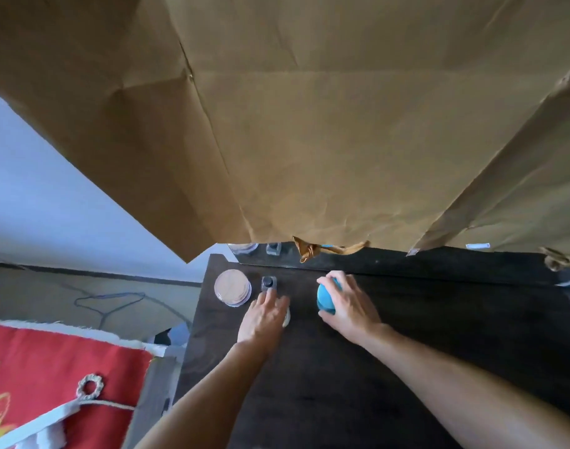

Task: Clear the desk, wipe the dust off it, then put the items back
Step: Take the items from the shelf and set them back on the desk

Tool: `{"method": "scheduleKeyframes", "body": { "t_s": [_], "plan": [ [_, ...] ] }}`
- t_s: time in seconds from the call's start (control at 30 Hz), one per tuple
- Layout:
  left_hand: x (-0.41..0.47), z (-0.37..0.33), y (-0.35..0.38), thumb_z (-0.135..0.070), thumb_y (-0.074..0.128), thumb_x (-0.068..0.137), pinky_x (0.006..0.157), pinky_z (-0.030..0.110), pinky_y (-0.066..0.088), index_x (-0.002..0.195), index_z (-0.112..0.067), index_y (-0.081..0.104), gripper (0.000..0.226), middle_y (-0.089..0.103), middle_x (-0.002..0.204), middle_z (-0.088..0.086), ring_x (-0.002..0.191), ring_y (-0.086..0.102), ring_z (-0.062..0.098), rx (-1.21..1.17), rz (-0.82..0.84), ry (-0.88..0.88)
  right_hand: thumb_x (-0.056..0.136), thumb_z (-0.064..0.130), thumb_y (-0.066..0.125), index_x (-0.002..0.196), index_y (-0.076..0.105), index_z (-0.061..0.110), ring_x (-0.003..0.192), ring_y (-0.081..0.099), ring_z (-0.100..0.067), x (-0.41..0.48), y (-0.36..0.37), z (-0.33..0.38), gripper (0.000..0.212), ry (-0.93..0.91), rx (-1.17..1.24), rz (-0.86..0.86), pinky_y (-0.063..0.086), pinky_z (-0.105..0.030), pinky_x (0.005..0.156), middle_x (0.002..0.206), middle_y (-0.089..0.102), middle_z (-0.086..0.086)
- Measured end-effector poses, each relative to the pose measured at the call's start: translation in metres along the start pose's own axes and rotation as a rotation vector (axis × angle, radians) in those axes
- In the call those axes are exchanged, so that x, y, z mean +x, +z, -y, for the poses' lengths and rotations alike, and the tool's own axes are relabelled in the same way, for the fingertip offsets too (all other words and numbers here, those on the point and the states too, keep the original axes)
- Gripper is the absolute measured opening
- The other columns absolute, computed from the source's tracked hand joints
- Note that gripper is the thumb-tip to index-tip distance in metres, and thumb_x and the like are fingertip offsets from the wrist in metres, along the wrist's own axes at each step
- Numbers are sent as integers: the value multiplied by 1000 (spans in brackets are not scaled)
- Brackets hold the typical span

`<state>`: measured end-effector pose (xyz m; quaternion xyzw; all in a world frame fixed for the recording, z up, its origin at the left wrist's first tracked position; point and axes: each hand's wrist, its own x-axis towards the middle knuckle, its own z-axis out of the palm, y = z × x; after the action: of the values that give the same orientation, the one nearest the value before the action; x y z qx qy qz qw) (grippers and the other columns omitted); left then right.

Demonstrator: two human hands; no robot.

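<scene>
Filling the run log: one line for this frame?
left hand over pale item, grip unclear | right hand grips blue round item | jar, small bottle on desk

Creased brown paper (309, 124) across the back wall; pale wall (50, 189) left; grey floor (34, 293) with cable (115, 298); red patterned cloth (50, 361) lower left; dark wooden surface (406, 351).

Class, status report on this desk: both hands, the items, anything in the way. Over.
Right grip holds blue ball. Left grip rests over pale item, hold unclear, fingertips at small bottle. Round jar left of bottle, apart.
</scene>
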<state>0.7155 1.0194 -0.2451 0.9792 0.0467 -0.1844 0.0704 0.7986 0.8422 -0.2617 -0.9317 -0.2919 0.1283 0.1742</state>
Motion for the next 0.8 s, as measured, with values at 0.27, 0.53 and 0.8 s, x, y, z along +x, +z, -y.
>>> {"method": "scheduleKeyframes", "body": {
  "t_s": [0.27,0.53,0.8],
  "plan": [
    [56,6,2,-18,54,88,98,36,34,127,-15,38,43,45,122,6,113,47,26,162,-121,307,72,26,78,129,43,26,119,45,-18,-1,13,-7,67,205,-3,-114,50,-29,92,132,39,0],
    [69,-1,3,-26,80,62,79,37,51,107,-14,58,51,59,100,7,89,61,26,148,-169,359,75,31,72,145,26,30,137,28,-18,-14,11,-13,84,160,0,-102,39,-35,103,152,25,1],
    [36,-48,-11,-28,88,50,61,37,55,83,-15,70,40,64,82,5,72,64,24,255,-312,447,81,33,65,126,53,16,113,55,-24,-92,-19,-52,50,273,-40,-302,54,-38,83,130,53,-3]
  ]
}}
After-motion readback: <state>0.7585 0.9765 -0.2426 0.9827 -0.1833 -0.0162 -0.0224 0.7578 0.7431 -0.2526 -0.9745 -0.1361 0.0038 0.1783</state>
